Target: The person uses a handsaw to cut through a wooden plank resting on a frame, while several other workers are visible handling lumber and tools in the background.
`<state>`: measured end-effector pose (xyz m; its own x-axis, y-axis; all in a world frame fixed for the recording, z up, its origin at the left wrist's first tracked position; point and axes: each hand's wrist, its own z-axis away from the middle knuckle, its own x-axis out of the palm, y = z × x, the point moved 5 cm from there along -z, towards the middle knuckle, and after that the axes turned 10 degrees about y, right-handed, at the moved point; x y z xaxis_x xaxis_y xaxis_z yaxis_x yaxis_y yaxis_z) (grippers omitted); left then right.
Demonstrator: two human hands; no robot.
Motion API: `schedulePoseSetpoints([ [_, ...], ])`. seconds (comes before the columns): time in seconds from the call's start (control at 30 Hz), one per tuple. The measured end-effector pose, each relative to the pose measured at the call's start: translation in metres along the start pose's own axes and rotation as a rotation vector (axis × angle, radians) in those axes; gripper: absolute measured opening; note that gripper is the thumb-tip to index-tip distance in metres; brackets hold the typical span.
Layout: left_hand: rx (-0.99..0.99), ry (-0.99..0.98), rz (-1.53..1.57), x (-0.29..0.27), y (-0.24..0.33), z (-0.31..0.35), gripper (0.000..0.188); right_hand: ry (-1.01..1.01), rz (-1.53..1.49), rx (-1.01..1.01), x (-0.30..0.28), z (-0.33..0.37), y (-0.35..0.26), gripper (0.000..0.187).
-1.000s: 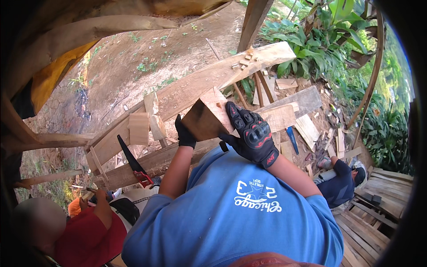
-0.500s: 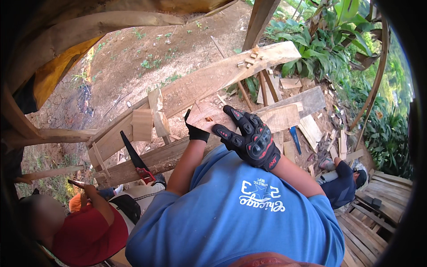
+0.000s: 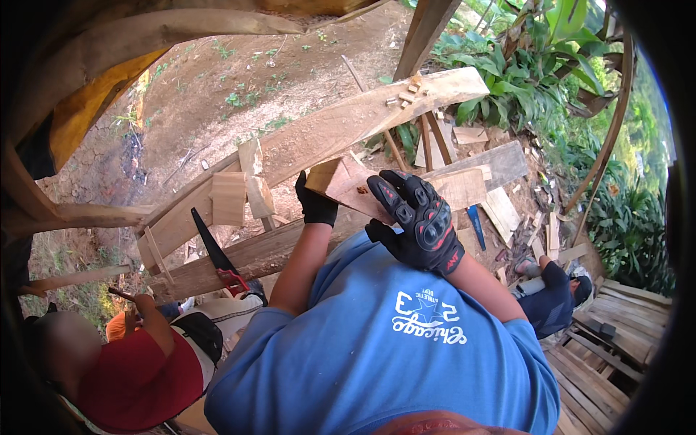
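My left hand (image 3: 317,204), in a black glove, is closed on the left end of a thick wooden block (image 3: 355,184). The block is tilted, so its yellowish side shows beside the pale sawn face, which bears a small dark knot. At the block's right edge lies my right hand (image 3: 423,221), in a black and red glove with hard knuckle guards. Its fingers stretch out apart and overlap the block; whether the fingertips touch it I cannot tell. To the left, a hand saw with a red handle (image 3: 232,281) rests against a long beam (image 3: 196,278).
Ahead runs a long plank (image 3: 312,138) with small wood pieces (image 3: 408,94) on it. Two short boards (image 3: 228,199) lie at left. A blue saw blade (image 3: 476,226) is among offcuts at right. People in a red shirt (image 3: 138,377) and dark shirt (image 3: 549,301) are close by.
The block has turned in my left hand, bringing its side into view. My right hand has shifted slightly right, its thumb coming off the block's face.
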<state>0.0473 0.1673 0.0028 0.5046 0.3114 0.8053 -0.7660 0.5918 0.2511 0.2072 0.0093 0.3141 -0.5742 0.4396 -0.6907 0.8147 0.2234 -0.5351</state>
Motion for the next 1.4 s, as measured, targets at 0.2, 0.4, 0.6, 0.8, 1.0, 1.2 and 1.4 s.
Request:
schedulePoseSetpoints([
  [0.2, 0.127, 0.149, -0.060, -0.015, 0.033, 0.013, 0.065, -0.062, -0.076, 0.106, 0.010, 0.003, 0.011, 0.075],
  [0.4, 0.213, 0.221, -0.055, -0.015, 0.048, 0.018, 0.060, 0.047, -0.185, 0.096, 0.020, 0.011, 0.024, 0.074],
  [0.6, 0.232, 0.195, -0.055, -0.008, 0.059, 0.018, 0.060, 0.063, -0.213, 0.134, 0.018, 0.006, 0.031, 0.067],
  [0.8, 0.187, 0.226, -0.130, -0.024, 0.064, 0.017, 0.058, 0.061, -0.195, 0.264, 0.026, 0.006, 0.046, 0.070],
  [1.0, 0.077, 0.221, -0.504, -0.025, 0.057, 0.048, 0.062, 0.031, -0.578, 1.100, 0.046, 0.049, 0.123, 0.072],
  [1.2, 0.129, 0.092, -0.696, -0.045, 0.041, 0.044, 0.057, 0.235, -0.870, 1.640, 0.079, 0.158, 0.192, 0.054],
  [1.4, 0.065, -0.101, -0.990, 0.038, 0.015, 0.047, 0.055, 0.330, -0.902, 1.673, 0.062, 0.191, 0.210, 0.033],
])
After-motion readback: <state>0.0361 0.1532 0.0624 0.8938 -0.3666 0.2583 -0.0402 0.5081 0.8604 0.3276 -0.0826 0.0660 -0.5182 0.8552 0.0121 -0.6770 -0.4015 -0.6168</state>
